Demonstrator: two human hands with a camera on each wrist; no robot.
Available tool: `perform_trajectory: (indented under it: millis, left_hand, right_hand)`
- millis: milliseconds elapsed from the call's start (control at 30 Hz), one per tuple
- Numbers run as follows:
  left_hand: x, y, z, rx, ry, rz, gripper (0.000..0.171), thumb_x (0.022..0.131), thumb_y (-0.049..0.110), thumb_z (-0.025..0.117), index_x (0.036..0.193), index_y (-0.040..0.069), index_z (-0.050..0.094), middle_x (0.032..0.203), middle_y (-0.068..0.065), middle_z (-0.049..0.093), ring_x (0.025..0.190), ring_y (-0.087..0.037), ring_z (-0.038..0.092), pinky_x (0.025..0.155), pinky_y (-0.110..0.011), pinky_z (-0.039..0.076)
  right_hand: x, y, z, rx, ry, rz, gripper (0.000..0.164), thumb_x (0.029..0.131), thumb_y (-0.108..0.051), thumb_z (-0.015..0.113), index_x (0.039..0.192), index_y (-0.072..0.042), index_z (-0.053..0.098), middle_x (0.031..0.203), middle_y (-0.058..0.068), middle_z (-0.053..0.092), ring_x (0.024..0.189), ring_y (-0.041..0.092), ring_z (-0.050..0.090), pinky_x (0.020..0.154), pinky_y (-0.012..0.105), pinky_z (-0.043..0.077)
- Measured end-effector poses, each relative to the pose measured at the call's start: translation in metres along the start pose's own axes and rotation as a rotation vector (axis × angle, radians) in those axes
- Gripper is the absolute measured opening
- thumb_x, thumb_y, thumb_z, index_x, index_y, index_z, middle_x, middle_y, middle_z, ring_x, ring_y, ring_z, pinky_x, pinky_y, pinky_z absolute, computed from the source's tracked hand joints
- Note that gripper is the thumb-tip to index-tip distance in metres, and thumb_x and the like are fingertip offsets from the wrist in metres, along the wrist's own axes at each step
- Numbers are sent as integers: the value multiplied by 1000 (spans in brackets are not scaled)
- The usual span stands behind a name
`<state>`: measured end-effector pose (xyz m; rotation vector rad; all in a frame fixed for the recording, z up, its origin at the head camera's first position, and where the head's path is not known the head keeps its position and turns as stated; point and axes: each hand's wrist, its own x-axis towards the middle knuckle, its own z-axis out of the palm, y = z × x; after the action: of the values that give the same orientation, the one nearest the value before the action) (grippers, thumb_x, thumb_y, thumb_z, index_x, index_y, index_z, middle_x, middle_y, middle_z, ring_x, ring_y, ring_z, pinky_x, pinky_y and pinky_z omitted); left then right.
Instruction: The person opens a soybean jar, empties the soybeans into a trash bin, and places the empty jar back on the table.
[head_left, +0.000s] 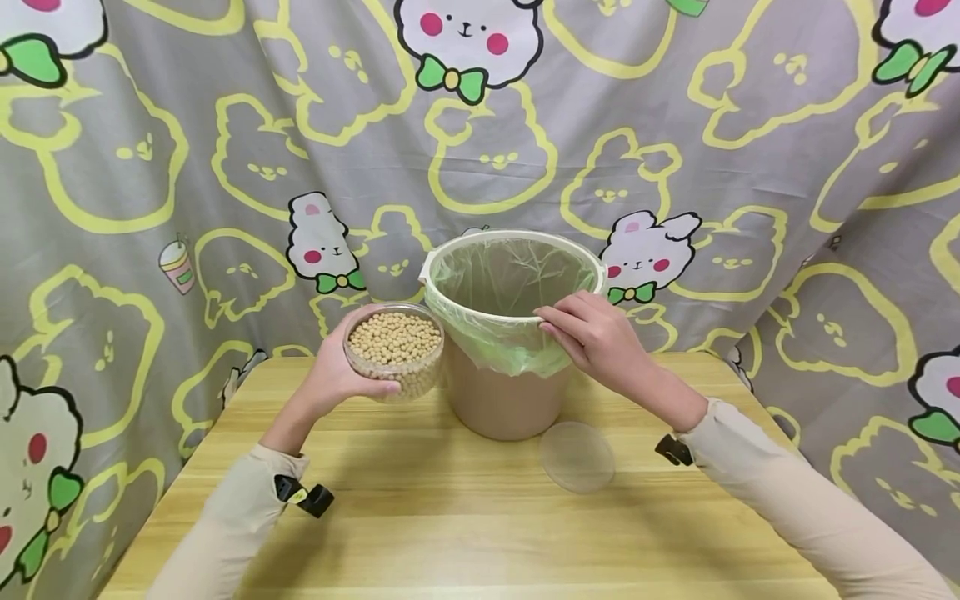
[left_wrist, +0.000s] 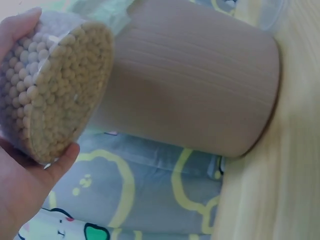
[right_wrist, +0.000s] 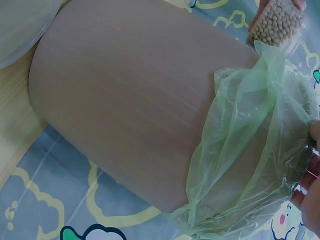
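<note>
My left hand (head_left: pixel 337 367) grips a clear round plastic tub (head_left: pixel 420 379) of soybeans (head_left: pixel 395 337), lidless and raised off the table beside the bin. In the left wrist view the beans (left_wrist: pixel 75 90) show through the tub's clear base. A brown trash can (head_left: pixel 504 400) with a white rim ring (head_left: pixel 517 237) stands on the table, lined with a thin green bag (head_left: pixel 517 354) folded over the outside. My right hand (head_left: pixel 596 337) pinches the rim and bag at the can's near right side. The right wrist view shows the liner (right_wrist: pixel 240 145) hanging loosely down the can's wall.
A clear round lid (head_left: pixel 577 457) lies flat on the wooden table (head_left: pixel 450 533), in front of the can and to its right. Behind the table hangs a grey curtain (head_left: pixel 495 125) with yellow outlines and white cartoon animals. Black straps (head_left: pixel 303 496) sit at both wrists.
</note>
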<state>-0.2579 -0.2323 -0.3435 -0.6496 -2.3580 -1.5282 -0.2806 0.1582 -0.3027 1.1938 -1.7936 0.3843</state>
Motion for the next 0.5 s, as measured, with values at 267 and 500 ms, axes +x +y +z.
perform_trajectory:
  millis: [267, 500]
  left_hand:
    - [9, 23, -13, 16, 126, -54, 104, 64, 4, 94, 153, 19, 42, 146, -8, 47, 124, -16, 48, 99, -20, 44]
    - [29, 49, -24, 77, 195, -98, 106, 62, 13, 98, 151, 22, 43, 144, -5, 49, 126, -16, 48, 105, -33, 43]
  right_hand:
    - [-1, -3, 1, 16, -11, 45, 21, 101, -20, 65, 109, -5, 77, 89, 7, 70, 80, 24, 62, 70, 40, 52]
    - [-2, -3, 1, 21, -6, 56, 24, 102, -22, 63, 110, -4, 76, 89, 8, 70, 81, 25, 62, 71, 40, 52]
